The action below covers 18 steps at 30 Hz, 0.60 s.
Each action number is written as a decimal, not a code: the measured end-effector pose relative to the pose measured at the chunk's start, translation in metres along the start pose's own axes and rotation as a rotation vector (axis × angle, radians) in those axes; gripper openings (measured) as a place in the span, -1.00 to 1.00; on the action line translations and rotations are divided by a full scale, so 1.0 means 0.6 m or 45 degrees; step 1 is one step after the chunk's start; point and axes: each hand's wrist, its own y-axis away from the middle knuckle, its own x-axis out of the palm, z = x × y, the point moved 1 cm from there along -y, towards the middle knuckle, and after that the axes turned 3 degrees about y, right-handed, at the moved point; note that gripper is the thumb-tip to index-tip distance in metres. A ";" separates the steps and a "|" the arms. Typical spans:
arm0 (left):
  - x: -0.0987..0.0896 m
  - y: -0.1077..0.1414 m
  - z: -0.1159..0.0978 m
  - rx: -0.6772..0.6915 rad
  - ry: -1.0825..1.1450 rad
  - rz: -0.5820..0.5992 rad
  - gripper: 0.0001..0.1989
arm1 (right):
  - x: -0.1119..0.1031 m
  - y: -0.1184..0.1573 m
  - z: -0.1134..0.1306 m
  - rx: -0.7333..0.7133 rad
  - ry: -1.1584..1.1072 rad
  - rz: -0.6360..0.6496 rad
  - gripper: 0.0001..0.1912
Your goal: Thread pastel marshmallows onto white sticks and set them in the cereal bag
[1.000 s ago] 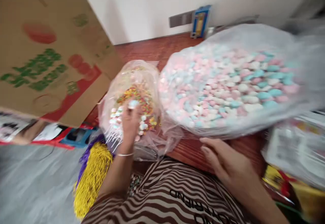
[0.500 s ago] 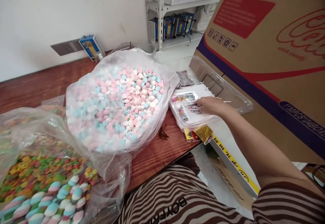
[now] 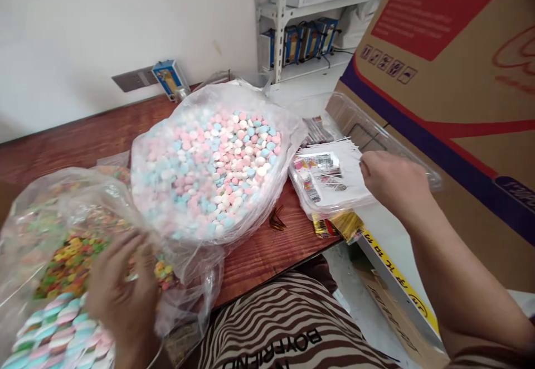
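Note:
My left hand (image 3: pixel 125 288) is over an open clear bag at the lower left, fingers bent and blurred; I cannot tell whether it holds anything. Under and around it lie small ring-shaped candies (image 3: pixel 69 257) in green, orange and yellow. Striped pink, blue and white marshmallows (image 3: pixel 62 333) fill the near part of that bag. My right hand (image 3: pixel 393 182) is closed at the right side of a clear plastic tray (image 3: pixel 301 196); its fingertips are hidden. Thin white sticks (image 3: pixel 353 163) and printed wrappers (image 3: pixel 320 163) lie in the tray beside it.
A large clear bag of pastel round candies (image 3: pixel 242 160) sits mid-table. Brown twist ties (image 3: pixel 276 218) and gold packets (image 3: pixel 346 225) lie near the front edge. A big carton (image 3: pixel 438 90) leans at the right. Behind stands a white shelf (image 3: pixel 280 29) with blue boxes.
My left hand has come into view over the candy bag. My right hand has moved right, away from the wrappers in the tray. The view has shifted slightly left.

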 end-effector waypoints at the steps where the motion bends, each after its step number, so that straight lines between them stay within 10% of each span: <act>1: 0.023 0.008 -0.011 0.131 0.059 0.059 -0.82 | -0.014 0.012 0.011 0.027 0.003 -0.089 -0.80; 6: 0.131 0.054 -0.073 0.115 0.225 0.677 -0.78 | -0.039 0.095 0.096 -0.114 -0.632 -0.366 -0.75; 9: 0.176 0.077 -0.097 0.180 0.053 0.865 -0.72 | -0.018 0.136 0.164 -0.179 -1.189 -0.105 -0.78; 18: 0.207 0.138 -0.125 0.416 -0.123 0.943 -0.74 | 0.061 0.116 0.308 -0.262 -1.454 0.205 -0.57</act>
